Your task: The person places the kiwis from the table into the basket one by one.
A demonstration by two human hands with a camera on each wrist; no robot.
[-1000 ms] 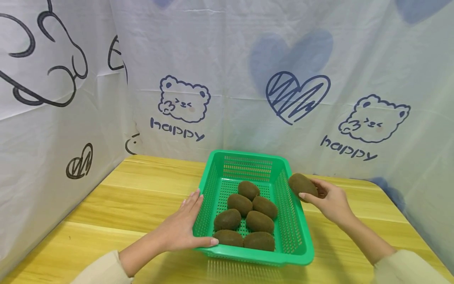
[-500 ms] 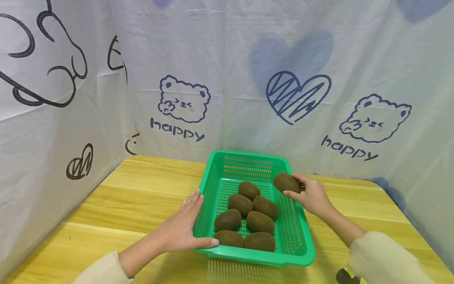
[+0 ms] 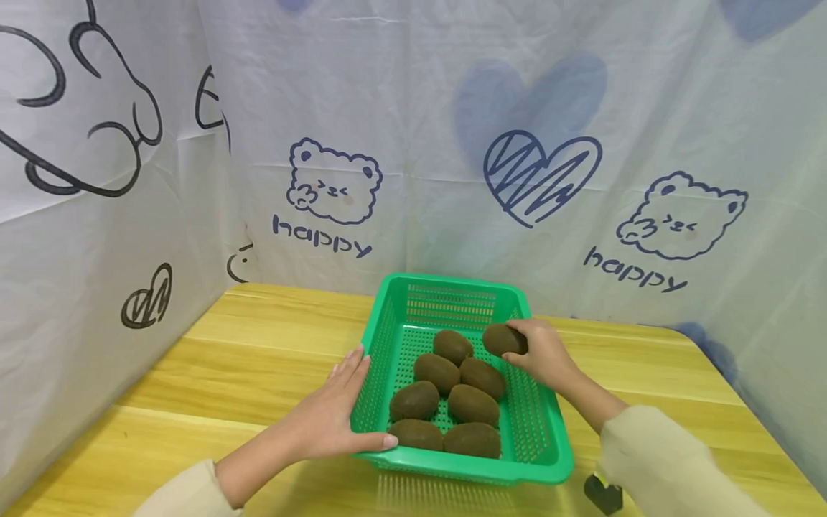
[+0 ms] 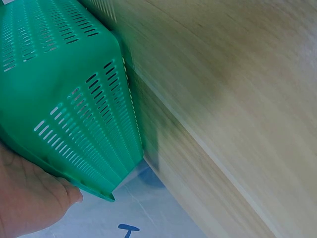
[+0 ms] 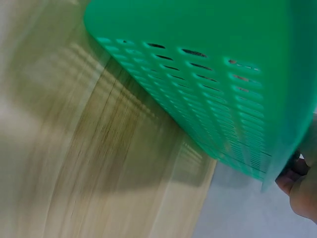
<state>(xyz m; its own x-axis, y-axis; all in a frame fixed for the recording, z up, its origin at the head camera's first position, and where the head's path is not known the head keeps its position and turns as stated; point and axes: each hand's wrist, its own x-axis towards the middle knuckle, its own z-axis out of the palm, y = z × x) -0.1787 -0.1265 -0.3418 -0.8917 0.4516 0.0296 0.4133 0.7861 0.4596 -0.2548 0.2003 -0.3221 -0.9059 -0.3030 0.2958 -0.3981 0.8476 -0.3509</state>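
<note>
A green plastic basket (image 3: pixel 478 467) with slotted walls stands on the table, several brown kiwis (image 3: pixel 474 404) lying across its floor. In the head view my left hand (image 3: pixel 326 413) rests on its left rim, fingers straight and thumb over the front corner. My right hand (image 3: pixel 543 353) reaches over the right rim and holds another kiwi (image 3: pixel 500 339) between thumb and fingers, inside the basket beside the rearmost kiwi. The left wrist view shows the basket's outer wall (image 4: pixel 74 124) with part of the left hand at its rim. Right fingers (image 5: pixel 302 191) show past the rim in the right wrist view.
The yellow wood-grain table (image 3: pixel 258 345) extends on both sides of the basket. White printed cloth (image 3: pixel 433 237) hangs behind and at the sides. A small dark object with a yellow edge (image 3: pixel 604 495) shows by the right sleeve (image 3: pixel 659 452).
My right hand has carried its kiwi leftward from outside the right rim into the basket. A small dark object has come into view by the right sleeve. The left hand stays put.
</note>
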